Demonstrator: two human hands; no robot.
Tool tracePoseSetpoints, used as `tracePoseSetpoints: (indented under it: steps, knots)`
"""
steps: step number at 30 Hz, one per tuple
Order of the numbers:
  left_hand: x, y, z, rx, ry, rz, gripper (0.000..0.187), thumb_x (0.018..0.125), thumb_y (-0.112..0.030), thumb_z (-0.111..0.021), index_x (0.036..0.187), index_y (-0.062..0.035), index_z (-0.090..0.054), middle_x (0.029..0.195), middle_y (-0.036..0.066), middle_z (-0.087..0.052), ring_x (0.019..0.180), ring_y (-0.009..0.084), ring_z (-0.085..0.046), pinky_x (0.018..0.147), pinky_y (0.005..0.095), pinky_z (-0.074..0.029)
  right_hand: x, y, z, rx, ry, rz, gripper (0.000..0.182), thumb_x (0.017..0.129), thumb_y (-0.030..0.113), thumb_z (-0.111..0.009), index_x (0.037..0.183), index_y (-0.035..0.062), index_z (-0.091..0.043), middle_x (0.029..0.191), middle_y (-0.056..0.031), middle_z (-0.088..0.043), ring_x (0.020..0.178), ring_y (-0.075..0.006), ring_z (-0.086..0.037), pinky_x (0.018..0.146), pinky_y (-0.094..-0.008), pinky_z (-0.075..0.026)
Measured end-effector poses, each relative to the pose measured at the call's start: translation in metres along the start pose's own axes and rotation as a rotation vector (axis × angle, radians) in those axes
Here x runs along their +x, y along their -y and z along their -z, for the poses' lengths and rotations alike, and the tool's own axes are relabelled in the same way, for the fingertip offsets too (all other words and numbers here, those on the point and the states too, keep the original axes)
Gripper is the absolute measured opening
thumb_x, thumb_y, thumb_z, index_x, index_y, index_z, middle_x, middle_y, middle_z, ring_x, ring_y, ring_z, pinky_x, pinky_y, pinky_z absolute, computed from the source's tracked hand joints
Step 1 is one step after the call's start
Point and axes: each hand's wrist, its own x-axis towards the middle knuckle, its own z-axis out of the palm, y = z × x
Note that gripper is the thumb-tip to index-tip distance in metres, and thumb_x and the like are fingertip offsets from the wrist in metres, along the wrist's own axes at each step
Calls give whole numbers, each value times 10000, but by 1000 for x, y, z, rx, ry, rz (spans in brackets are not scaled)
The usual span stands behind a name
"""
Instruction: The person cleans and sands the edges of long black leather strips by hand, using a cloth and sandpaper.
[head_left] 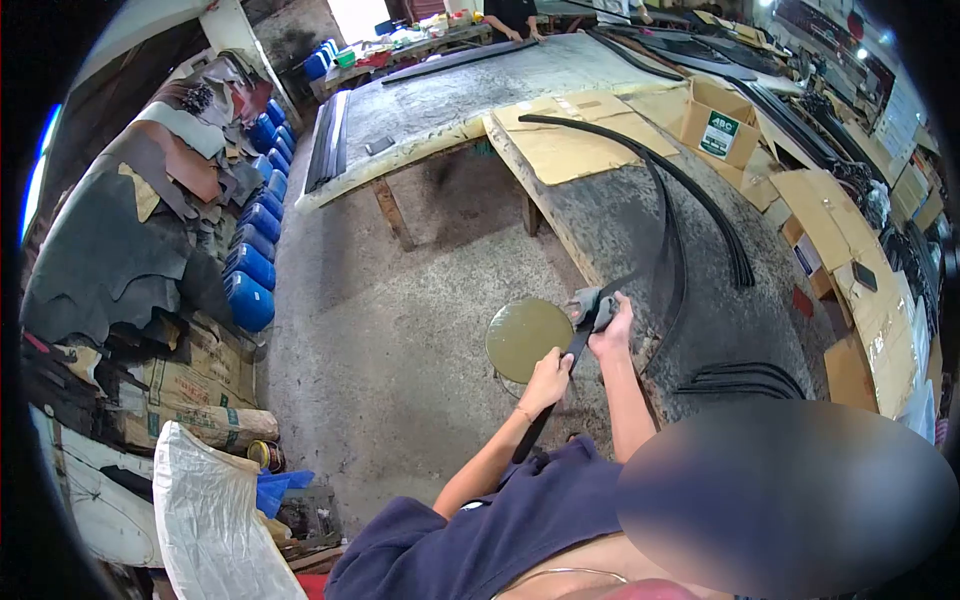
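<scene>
My left hand [546, 383] is closed around a long black strap-like strip [536, 428], which hangs down from it past my shirt. Farther up, my right hand [612, 328] presses a grey cloth [594, 308] around the same strip, its fingers partly hidden by the cloth. Beyond the cloth, the strip runs up over the worktable's edge. A round olive-green surface [520, 345] lies below and left of my hands. On the dark worktable [600, 215] at my right, a bundle of long black strips [715, 215] curves across, and several shorter black strips [742, 378] lie nearer me.
Cardboard sheets [575, 155] and an open cardboard box [722, 122] lie on the table; a phone [864, 276] rests on cardboard at the right. Leather pieces [110, 255] and blue drums [248, 300] line the left. A person [512, 15] stands at the far table.
</scene>
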Motion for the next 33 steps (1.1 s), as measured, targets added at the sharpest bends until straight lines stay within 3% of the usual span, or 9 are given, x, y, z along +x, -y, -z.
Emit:
tracePoseSetpoints:
  steps: [3, 12, 14, 17, 20, 23, 28, 30, 33]
  knots:
    - [6, 10, -12, 210, -210, -370, 269, 940, -229, -440, 918, 39, -447, 724, 316, -547, 751, 502, -533, 640, 546, -395, 21, 20, 4, -164, 50, -46, 403, 874, 454, -518, 780, 66, -570, 718, -67, -598, 563, -197, -556, 498, -315, -464]
    - [-95, 24, 42, 388, -58, -183, 260, 936, -231, -441, 1006, 18, -454, 813, 331, -546, 796, 500, -531, 657, 530, -411, 93, 114, 8, -322, -42, 147, 443, 809, 486, -626, 922, 58, -616, 701, -29, -597, 506, -113, -555, 410, -224, -472]
    - [-71, 44, 42, 520, -6, -186, 274, 946, -247, -428, 968, 22, -476, 743, 277, -569, 714, 432, -589, 632, 480, -446, 72, 84, -23, -309, -59, 94, 470, 836, 498, -586, 971, 49, -622, 732, -38, -602, 538, -110, -557, 417, -226, -466]
    - [-19, -2, 15, -324, -58, -127, 336, 961, -290, -429, 845, 21, -484, 636, 91, -503, 603, 141, -552, 546, 318, -453, 66, 27, -33, -439, 39, -30, 465, 864, 518, -535, 972, 77, -634, 718, -41, -603, 536, -129, -553, 414, -258, -441]
    - [10, -24, 7, -65, -139, -150, 356, 957, -301, -439, 822, 26, -474, 583, 103, -491, 563, 150, -552, 516, 319, -441, 68, 36, -40, -386, 70, -71, 480, 863, 475, -563, 942, 6, -627, 733, -62, -630, 562, -149, -591, 418, -258, -462]
    - [-53, -47, 23, 234, -150, -364, 252, 939, -233, -452, 861, 3, -495, 669, 274, -517, 667, 472, -512, 568, 474, -403, 80, 105, -39, -348, 74, 85, 485, 877, 457, -548, 947, -17, -621, 756, -86, -649, 508, -147, -559, 408, -251, -449]
    - [-103, 7, 70, 427, 47, -207, 288, 915, -287, -485, 897, 0, -507, 685, 251, -552, 649, 442, -531, 600, 454, -420, 88, 179, 2, -375, -24, 271, 487, 824, 481, -616, 917, 2, -627, 736, -72, -634, 524, -145, -557, 428, -251, -442]
    - [-86, 19, 70, 376, 240, 14, 282, 924, -270, -490, 926, 5, -551, 622, 158, -581, 539, 266, -584, 567, 373, -459, 60, 147, -24, -399, -139, 304, 471, 808, 478, -639, 911, 19, -627, 759, -61, -632, 567, -147, -571, 440, -258, -446]
    - [-43, -20, 29, 79, -43, -311, 321, 923, -318, -485, 894, 0, -520, 602, 124, -544, 568, 224, -582, 588, 384, -447, 10, 71, -62, -452, -67, 256, 358, 831, 413, -648, 896, 62, -625, 754, -33, -624, 580, -136, -569, 453, -276, -433]
